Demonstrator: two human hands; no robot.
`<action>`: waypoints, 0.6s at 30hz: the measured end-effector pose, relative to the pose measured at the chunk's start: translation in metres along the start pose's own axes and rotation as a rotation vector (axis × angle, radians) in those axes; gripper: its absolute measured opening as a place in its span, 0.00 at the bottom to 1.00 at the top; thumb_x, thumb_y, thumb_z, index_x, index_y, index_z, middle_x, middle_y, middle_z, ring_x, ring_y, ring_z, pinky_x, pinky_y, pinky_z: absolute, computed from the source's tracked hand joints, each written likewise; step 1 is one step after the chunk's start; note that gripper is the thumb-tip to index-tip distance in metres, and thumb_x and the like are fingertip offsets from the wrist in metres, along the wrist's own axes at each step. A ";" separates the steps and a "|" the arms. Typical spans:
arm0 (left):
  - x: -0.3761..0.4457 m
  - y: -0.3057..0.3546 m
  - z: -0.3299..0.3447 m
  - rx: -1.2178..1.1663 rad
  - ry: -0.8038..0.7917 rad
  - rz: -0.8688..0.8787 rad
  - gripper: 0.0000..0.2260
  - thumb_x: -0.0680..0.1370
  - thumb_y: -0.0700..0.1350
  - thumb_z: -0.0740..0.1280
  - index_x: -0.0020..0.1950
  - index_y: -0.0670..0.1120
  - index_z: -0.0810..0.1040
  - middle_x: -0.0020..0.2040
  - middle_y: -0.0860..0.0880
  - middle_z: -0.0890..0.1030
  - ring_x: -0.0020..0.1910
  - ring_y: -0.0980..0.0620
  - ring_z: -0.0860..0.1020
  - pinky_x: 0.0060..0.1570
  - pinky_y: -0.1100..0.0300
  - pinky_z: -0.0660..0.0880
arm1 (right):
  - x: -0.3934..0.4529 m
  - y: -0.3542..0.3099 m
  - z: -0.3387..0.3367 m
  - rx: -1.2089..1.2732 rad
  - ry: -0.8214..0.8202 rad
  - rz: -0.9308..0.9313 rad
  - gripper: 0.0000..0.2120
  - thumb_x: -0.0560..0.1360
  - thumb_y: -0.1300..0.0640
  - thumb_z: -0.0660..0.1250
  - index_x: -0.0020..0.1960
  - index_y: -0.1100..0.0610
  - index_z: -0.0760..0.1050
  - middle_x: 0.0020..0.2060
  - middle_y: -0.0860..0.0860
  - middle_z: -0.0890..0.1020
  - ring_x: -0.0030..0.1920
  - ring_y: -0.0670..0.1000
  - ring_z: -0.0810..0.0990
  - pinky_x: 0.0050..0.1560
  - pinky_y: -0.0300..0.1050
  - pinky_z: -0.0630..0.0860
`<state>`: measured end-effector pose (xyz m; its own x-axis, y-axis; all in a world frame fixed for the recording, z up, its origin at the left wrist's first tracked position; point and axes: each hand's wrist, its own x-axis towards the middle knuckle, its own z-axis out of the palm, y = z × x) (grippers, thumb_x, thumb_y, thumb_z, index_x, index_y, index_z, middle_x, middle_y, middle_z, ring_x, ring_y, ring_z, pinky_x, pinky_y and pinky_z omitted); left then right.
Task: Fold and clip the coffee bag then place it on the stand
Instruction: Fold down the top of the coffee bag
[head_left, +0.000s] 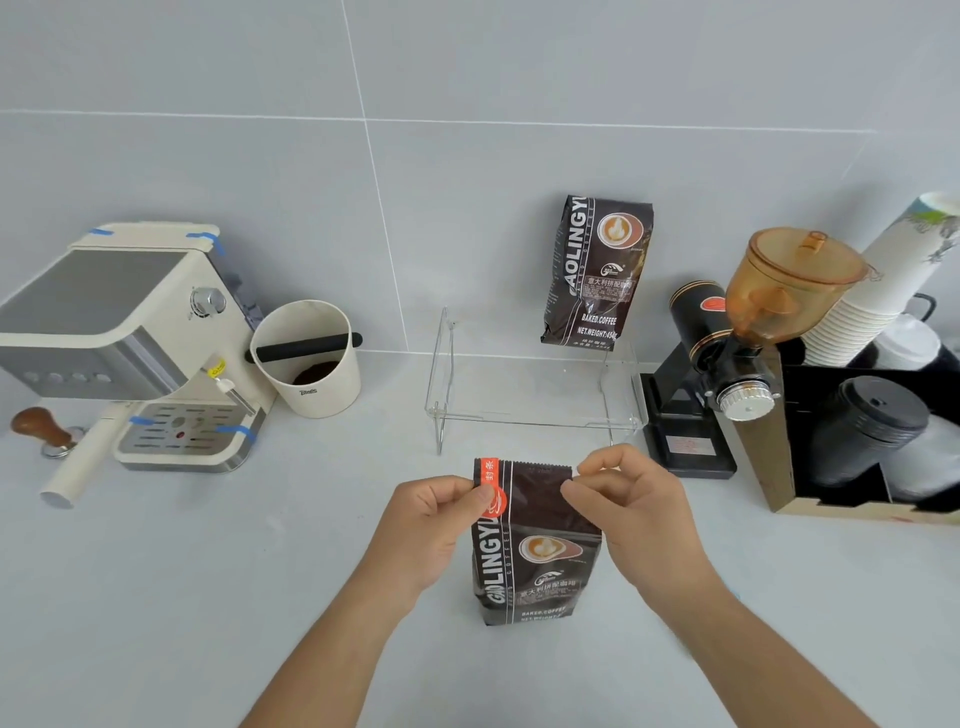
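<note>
A dark brown coffee bag (535, 561) stands upright on the white counter near the front edge. Its flat top flap carries a red strip on the left side. My left hand (436, 525) pinches the flap's left edge over the red strip. My right hand (628, 509) pinches the flap's right corner between thumb and fingers. Behind the bag stands a clear acrylic stand (530, 384). A second, matching coffee bag (597, 270) sits upright on the stand's right rear part, against the wall. No clip is visible.
An espresso machine (135, 343) with a portafilter (78, 467) and a wooden tamper (41, 426) sits at left. A white knock box (311, 364) stands beside it. A black grinder (737, 353) with an amber hopper, stacked paper cups (883, 291) and a box of lids (872, 431) fill the right.
</note>
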<state>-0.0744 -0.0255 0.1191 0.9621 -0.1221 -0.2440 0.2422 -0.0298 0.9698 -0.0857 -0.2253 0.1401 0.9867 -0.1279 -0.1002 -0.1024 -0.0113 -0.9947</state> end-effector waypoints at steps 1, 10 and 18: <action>0.000 0.000 -0.001 -0.002 0.006 -0.001 0.07 0.76 0.43 0.70 0.41 0.44 0.86 0.43 0.44 0.88 0.43 0.54 0.82 0.50 0.64 0.75 | 0.001 0.000 -0.001 0.002 -0.007 -0.002 0.13 0.70 0.68 0.73 0.36 0.50 0.78 0.28 0.50 0.85 0.29 0.44 0.77 0.32 0.28 0.72; -0.003 0.006 -0.004 0.039 0.054 0.011 0.02 0.73 0.42 0.73 0.43 0.47 0.85 0.41 0.47 0.88 0.42 0.55 0.85 0.46 0.65 0.76 | 0.008 0.001 0.002 -0.004 -0.066 0.066 0.13 0.72 0.69 0.71 0.39 0.51 0.85 0.36 0.50 0.88 0.38 0.46 0.84 0.39 0.34 0.78; -0.004 0.011 -0.011 0.471 0.049 0.231 0.14 0.72 0.43 0.75 0.51 0.60 0.82 0.34 0.60 0.84 0.40 0.63 0.82 0.44 0.78 0.71 | 0.006 -0.001 -0.002 -0.540 -0.142 -0.222 0.12 0.69 0.63 0.75 0.43 0.45 0.84 0.33 0.39 0.81 0.38 0.42 0.80 0.43 0.29 0.75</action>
<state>-0.0740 -0.0144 0.1309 0.9912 -0.1315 -0.0130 -0.0483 -0.4517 0.8909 -0.0799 -0.2284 0.1404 0.9952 0.0689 0.0688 0.0950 -0.5299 -0.8427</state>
